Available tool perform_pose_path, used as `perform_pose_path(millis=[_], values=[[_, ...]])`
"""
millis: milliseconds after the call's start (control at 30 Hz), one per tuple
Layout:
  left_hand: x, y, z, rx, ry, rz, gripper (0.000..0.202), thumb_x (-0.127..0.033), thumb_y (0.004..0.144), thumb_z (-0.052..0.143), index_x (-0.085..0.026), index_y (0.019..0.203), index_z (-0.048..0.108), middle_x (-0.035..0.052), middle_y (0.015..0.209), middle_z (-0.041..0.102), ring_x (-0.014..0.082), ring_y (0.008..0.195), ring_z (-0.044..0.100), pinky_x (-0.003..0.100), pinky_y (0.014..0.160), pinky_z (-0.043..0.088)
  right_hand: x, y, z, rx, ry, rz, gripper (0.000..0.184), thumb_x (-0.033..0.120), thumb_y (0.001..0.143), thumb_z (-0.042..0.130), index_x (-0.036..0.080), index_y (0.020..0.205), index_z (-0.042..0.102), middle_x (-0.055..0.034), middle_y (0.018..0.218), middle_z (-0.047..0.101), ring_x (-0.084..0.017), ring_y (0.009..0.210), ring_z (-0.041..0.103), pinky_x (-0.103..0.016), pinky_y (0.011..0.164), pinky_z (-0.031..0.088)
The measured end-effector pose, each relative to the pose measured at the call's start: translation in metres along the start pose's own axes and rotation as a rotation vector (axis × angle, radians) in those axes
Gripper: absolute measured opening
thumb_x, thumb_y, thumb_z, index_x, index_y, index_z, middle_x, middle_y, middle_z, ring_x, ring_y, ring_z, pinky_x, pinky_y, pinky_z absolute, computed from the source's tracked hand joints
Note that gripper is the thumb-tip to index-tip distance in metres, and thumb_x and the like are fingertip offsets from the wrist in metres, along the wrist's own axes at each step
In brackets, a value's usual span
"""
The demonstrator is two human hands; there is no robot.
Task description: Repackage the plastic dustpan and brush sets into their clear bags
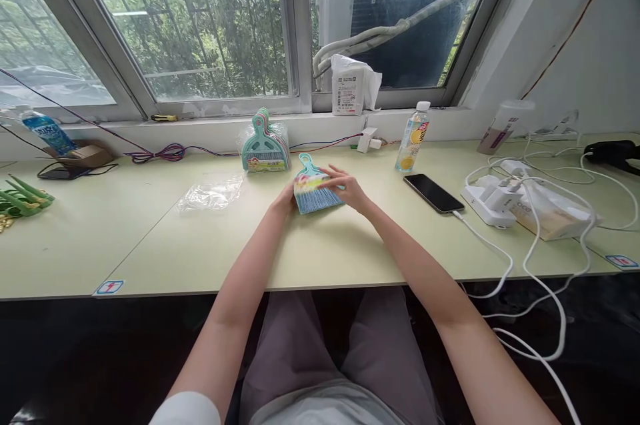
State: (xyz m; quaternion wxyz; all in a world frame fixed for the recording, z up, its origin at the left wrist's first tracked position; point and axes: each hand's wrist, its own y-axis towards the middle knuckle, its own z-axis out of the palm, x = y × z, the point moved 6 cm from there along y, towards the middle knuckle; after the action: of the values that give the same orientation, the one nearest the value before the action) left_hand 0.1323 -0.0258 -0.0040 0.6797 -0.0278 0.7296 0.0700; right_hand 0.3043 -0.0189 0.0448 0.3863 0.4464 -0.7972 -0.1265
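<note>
A small turquoise dustpan and brush set (317, 201) is tilted up just above the table, its blue-grey bristles facing me. A colourful label, blurred, runs across its middle. My left hand (286, 197) grips the set at its left edge; most of those fingers are hidden behind it. From the right, my right hand (347, 189) lies over the label with its fingers stretched out and apart, touching the front. Behind them, a stack of similar dustpan sets (265, 145) leans upright by the wall. Crumpled clear plastic wrap (213, 194) lies to the left.
On the right are a drink bottle (413, 138), a phone (434, 193) on a charging cable, a power strip (493, 201) and tangled white cables. Far left are a blue-labelled bottle (49, 133), a small cardboard box (93, 155) and a green plant (23, 201). Coiled wires (160, 153) run along the wall.
</note>
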Motion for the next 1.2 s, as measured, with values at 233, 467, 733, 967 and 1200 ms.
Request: perform_pose_path(millis=[233, 467, 733, 967, 1200], values=[[0.005, -0.01, 0.006, 0.128, -0.2, -0.15, 0.043, -0.034, 0.071, 0.073, -0.017, 0.108, 0.061, 0.0111, 0.1, 0.069, 0.0257, 0.093, 0.068, 0.042, 0.086, 0.055, -0.024, -0.011, 0.015, 0.192, -0.076, 0.05, 0.031, 0.021, 0.086, 0.052, 0.039, 0.099, 0.074, 0.0066, 0.142, 0.05, -0.028, 0.142, 0.03, -0.069, 0.11, 0.005], [0.005, -0.009, 0.002, 0.091, -0.172, -0.131, 0.049, -0.016, 0.06, 0.073, -0.018, 0.107, 0.061, 0.0066, 0.1, 0.068, 0.0213, 0.087, 0.068, 0.036, 0.082, 0.056, -0.03, -0.011, 0.009, 0.188, -0.041, 0.108, 0.032, 0.018, 0.082, 0.052, 0.037, 0.094, 0.075, 0.008, 0.146, 0.045, -0.03, 0.143, 0.025, -0.072, 0.108, -0.003], [0.004, -0.002, -0.008, 0.041, -0.258, -0.051, 0.048, -0.017, 0.06, 0.076, -0.016, 0.105, 0.061, 0.0066, 0.099, 0.067, 0.0222, 0.092, 0.066, 0.036, 0.087, 0.053, -0.036, -0.008, -0.001, -0.135, 0.026, 0.221, 0.022, 0.034, 0.084, 0.059, 0.034, 0.103, 0.071, 0.0012, 0.147, 0.045, -0.031, 0.142, 0.027, -0.069, 0.111, -0.002], [-0.003, -0.004, -0.001, 0.036, -0.27, 0.026, 0.053, -0.021, 0.058, 0.079, -0.017, 0.107, 0.06, 0.0087, 0.104, 0.066, 0.0248, 0.097, 0.065, 0.037, 0.087, 0.052, -0.062, -0.019, 0.025, -0.412, 0.889, 0.688, 0.044, 0.036, 0.08, 0.068, 0.024, 0.119, 0.053, -0.0097, 0.132, 0.058, -0.024, 0.126, 0.053, -0.046, 0.106, 0.044], [-0.012, -0.002, -0.005, -0.036, 0.012, 0.069, 0.046, -0.04, 0.08, 0.063, -0.019, 0.12, 0.058, 0.0103, 0.111, 0.067, 0.0276, 0.113, 0.059, 0.042, 0.094, 0.048, -0.055, -0.017, 0.036, -0.356, 1.217, 0.705, 0.016, 0.015, 0.077, 0.071, 0.018, 0.09, 0.061, -0.0029, 0.09, 0.074, -0.017, 0.083, 0.071, -0.037, 0.086, 0.059]])
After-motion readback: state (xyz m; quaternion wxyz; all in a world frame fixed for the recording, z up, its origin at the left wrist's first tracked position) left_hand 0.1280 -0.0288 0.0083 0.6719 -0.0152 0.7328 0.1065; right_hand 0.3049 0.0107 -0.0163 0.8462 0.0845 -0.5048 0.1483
